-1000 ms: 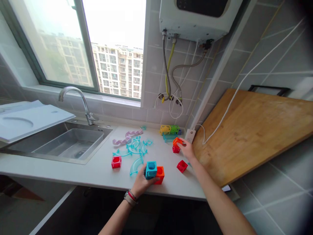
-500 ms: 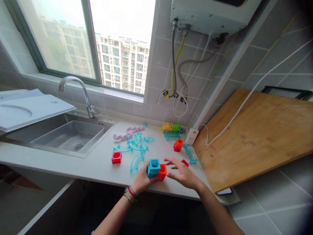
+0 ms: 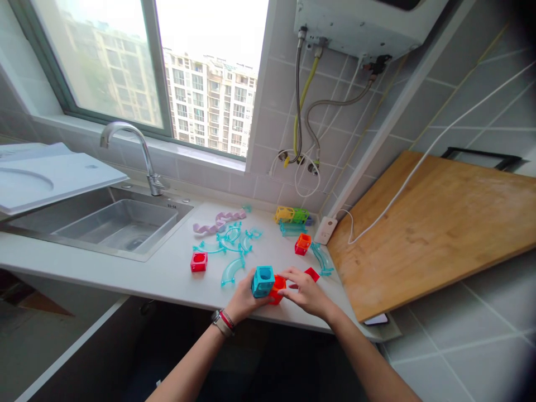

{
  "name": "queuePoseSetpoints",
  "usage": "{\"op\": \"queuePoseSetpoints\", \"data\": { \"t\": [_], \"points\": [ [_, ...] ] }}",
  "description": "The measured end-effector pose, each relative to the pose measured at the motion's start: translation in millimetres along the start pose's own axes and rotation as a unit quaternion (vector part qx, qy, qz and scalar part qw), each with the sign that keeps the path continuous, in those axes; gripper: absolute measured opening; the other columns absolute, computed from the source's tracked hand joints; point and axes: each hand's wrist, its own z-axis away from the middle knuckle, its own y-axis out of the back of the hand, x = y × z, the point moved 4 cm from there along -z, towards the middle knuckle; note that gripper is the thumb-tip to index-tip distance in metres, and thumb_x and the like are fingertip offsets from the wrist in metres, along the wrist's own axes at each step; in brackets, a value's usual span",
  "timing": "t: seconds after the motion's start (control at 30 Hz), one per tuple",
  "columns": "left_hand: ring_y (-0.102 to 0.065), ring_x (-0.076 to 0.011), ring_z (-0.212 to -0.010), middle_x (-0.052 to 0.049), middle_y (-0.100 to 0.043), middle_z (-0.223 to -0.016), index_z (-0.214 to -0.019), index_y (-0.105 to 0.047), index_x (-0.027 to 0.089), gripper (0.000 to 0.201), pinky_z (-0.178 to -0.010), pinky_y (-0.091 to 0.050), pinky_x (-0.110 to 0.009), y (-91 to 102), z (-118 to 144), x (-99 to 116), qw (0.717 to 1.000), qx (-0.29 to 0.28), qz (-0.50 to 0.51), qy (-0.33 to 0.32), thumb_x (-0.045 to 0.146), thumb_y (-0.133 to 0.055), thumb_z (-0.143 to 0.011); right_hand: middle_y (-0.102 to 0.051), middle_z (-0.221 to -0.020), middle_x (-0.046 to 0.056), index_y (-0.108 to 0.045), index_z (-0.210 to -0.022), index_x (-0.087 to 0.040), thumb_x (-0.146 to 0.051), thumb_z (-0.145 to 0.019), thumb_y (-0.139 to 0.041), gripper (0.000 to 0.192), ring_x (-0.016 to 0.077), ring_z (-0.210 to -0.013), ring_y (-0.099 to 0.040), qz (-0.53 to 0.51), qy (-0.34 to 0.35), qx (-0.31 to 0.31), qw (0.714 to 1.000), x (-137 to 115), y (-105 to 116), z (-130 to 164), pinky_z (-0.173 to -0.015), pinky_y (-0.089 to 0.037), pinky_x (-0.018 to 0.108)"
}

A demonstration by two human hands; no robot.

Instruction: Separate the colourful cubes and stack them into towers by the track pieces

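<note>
In the head view, my left hand [image 3: 244, 296] is closed around a blue hollow cube block [image 3: 263, 282] with a round hole in its top. Against its right side stands an orange-red hollow cube block [image 3: 277, 290]. My right hand [image 3: 307, 290] has its thumb and fingertips on the right side of that orange-red block; the far fingertips are partly hidden. A flat red piece [image 3: 311, 274] lies just beyond the right hand. Left of my left hand is a curved clear-teal track piece [image 3: 233, 271].
A red cube block [image 3: 199, 262] sits to the left. Several teal track pieces [image 3: 230, 240] and a lilac wavy strip [image 3: 209, 228] lie behind. An orange-and-red block stack [image 3: 302, 244], yellow blocks [image 3: 285, 214] and a wooden board [image 3: 439, 223] are right. The sink [image 3: 144, 258] is left.
My right hand has moved left, bringing its fingers from beside the orange-red block onto it. My left hand keeps its hold on the blue block. The view has shifted slightly.
</note>
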Motion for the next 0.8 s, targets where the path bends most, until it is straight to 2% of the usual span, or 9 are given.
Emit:
{"op": "queuePoseSetpoints", "data": {
  "t": [0.2,0.43,0.53,0.63,0.67,0.73,0.8],
  "points": [
    [-0.063,-0.0186,-0.08,-0.001,-0.068,-0.094,-0.112,-0.054,0.02,0.053,-0.073,-0.051,-0.03,-2.5,1.2,0.7,1.0,-0.001,-0.006,0.003,0.043,-0.081,-0.073,-0.06,-0.123,0.008,-0.066,-0.13,-0.029,-0.04,-0.092,-0.065,0.04,0.0224,-0.109,-0.062,-0.033,-0.021,0.042,0.998,4.8,-8.0,8.5,-0.083,-0.063,0.034],
    [-0.066,-0.0205,-0.084,-0.002,-0.07,-0.099,-0.118,-0.052,0.022,0.057,-0.076,-0.051,-0.032,-3.2,0.7,-4.3,1.0,-0.01,-0.015,0.002,0.039,-0.082,-0.072,-0.058,-0.13,0.01,-0.062,-0.135,-0.03,-0.039,-0.094,-0.06,0.041,0.0255,-0.117,-0.059,-0.044,-0.031,0.079,0.995,9.9,-11.8,13.8,-0.082,-0.064,0.037],
    [-0.067,-0.021,-0.084,-0.002,-0.07,-0.099,-0.118,-0.052,0.023,0.057,-0.075,-0.051,-0.031,-3.9,0.8,-5.8,1.0,-0.011,-0.026,0.0,0.038,-0.081,-0.072,-0.058,-0.133,0.01,-0.058,-0.139,-0.03,-0.04,-0.093,-0.062,0.047,0.0273,-0.119,-0.058,-0.031,-0.037,0.072,0.996,10.8,-15.0,14.6,-0.081,-0.063,0.038],
    [-0.066,-0.0197,-0.08,-0.001,-0.069,-0.095,-0.118,-0.05,0.023,0.057,-0.071,-0.051,-0.03,-5.3,2.1,-6.3,1.0,-0.016,-0.024,-0.001,0.039,-0.08,-0.073,-0.061,-0.13,0.01,-0.061,-0.136,-0.03,-0.042,-0.09,-0.066,0.047,0.0268,-0.114,-0.061,-0.013,-0.016,0.048,0.999,9.2,-16.4,14.8,-0.085,-0.061,0.039],
    [-0.065,-0.0189,-0.078,-0.001,-0.069,-0.094,-0.118,-0.05,0.023,0.056,-0.071,-0.051,-0.029,-5.6,2.5,-6.1,1.0,-0.017,-0.024,-0.002,0.038,-0.08,-0.073,-0.062,-0.128,0.01,-0.063,-0.134,-0.029,-0.042,-0.091,-0.065,0.045,0.0265,-0.113,-0.062,-0.018,-0.015,0.056,0.998,9.9,-13.1,15.4,-0.085,-0.061,0.039],
    [-0.063,-0.0168,-0.074,0.001,-0.067,-0.09,-0.116,-0.05,0.023,0.053,-0.068,-0.049,-0.028,-5.8,3.1,-5.9,0.999,-0.018,-0.029,-0.003,0.036,-0.079,-0.074,-0.064,-0.127,0.01,-0.064,-0.131,-0.027,-0.044,-0.094,-0.06,0.041,0.0262,-0.114,-0.062,-0.038,-0.028,0.121,0.992,15.3,2.7,18.1,-0.087,-0.059,0.039],
    [-0.06,-0.0154,-0.071,0.002,-0.066,-0.086,-0.112,-0.051,0.022,0.049,-0.066,-0.047,-0.026,-5.0,3.2,-5.8,0.999,-0.014,-0.037,-0.003,0.034,-0.079,-0.073,-0.064,-0.129,0.01,-0.064,-0.132,-0.025,-0.046,-0.095,-0.058,0.043,0.0271,-0.118,-0.06,-0.036,-0.052,0.226,0.972,26.1,27.6,24.2,-0.093,-0.056,0.041]
  ]
}}
